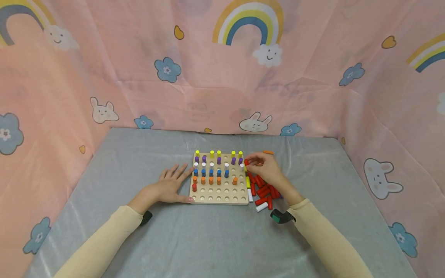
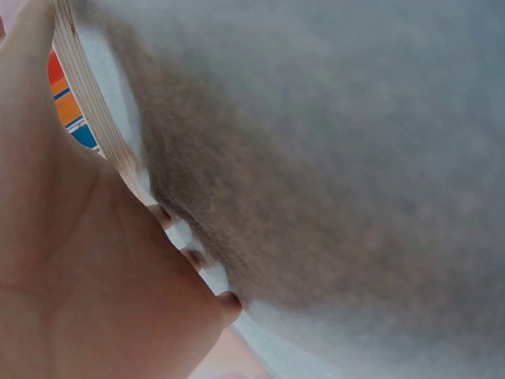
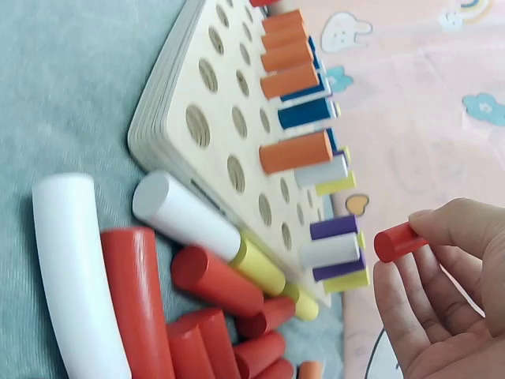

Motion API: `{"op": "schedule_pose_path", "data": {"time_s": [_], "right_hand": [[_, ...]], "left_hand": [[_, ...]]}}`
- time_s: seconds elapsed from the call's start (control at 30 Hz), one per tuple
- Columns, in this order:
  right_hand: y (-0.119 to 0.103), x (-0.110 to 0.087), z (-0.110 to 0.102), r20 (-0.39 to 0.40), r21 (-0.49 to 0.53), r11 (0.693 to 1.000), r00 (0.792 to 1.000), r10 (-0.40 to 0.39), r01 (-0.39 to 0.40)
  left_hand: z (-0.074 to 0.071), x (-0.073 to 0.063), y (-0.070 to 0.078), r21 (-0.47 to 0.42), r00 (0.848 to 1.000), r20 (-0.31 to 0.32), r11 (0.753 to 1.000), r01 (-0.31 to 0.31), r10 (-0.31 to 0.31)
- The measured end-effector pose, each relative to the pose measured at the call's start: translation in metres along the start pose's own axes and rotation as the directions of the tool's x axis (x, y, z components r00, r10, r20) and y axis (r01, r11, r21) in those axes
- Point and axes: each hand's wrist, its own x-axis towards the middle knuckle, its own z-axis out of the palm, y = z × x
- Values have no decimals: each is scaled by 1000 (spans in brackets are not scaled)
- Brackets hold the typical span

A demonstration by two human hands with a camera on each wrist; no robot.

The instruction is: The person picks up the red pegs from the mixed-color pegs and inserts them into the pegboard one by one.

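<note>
My right hand (image 1: 267,168) pinches a red peg (image 3: 400,241) between thumb and fingers, raised beside the right edge of a wooden pegboard (image 1: 223,201). Spread flat at the board's left side, my left hand (image 1: 169,187) has its thumb on the near left corner. Upright pegs stand in rows: yellow (image 1: 219,153) at the far edge, then purple (image 1: 219,160), white (image 1: 212,165), blue (image 1: 211,173) and orange (image 1: 211,180). A single red peg (image 1: 194,187) stands at the left of the row nearer me. In the left wrist view, the left palm (image 2: 102,284) hides much of the board.
Loose red pegs (image 1: 263,191) lie heaped right of the board, under the right forearm. A white peg (image 1: 261,207) lies at the heap's near side, and an orange peg (image 1: 268,152) beyond the right hand. Grey cloth (image 1: 208,239) covers the table; a pink printed curtain (image 1: 201,96) surrounds it.
</note>
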Motion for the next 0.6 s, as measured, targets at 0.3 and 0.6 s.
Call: {"op": "schedule_pose_path", "data": {"time_s": [0.3,0.6], "right_hand": [[-9,-3,8,25,51,999,1000,-15,13],[-15,-6,15,35,69,997,998,-45,43]], "left_hand": [[1,1,-2,7,1000,17,1000,9,-9],[0,1,-1,6,1000,7,1000,8,-9]]}}
